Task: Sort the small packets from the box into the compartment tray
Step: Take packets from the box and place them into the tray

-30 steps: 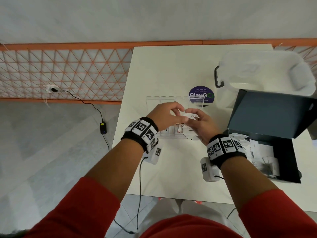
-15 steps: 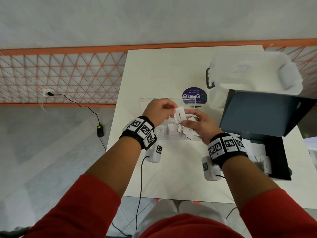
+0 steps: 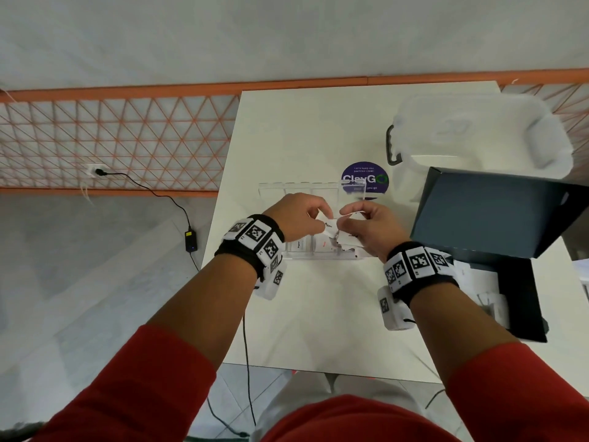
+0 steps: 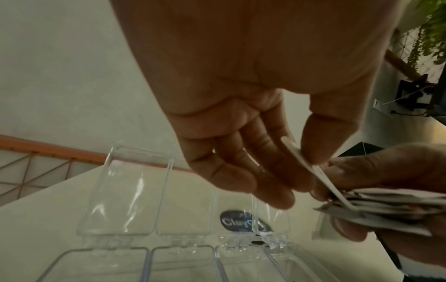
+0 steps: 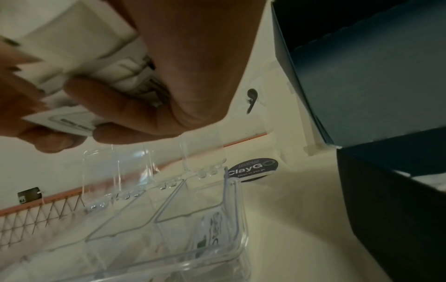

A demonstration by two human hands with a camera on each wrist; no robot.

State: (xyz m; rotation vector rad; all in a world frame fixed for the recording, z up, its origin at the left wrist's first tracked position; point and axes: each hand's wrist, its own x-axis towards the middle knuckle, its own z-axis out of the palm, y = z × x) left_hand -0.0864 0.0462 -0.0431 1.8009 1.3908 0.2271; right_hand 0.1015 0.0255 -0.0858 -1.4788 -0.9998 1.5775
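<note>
Nearest us, our right hand [image 3: 366, 232] stays clamped on a bunch of white sachets [image 5: 79, 63], while our left hand [image 3: 296, 218] pinches a single sachet [image 3: 330, 224] by its edge, now tilted lower than half a second ago and partly out of the bunch. Beneath lies the clear compartment tray [image 3: 299, 255], lids up, a few sachets inside. Beyond, the dark box [image 3: 526, 298] holds more; sorting is partway.
</note>
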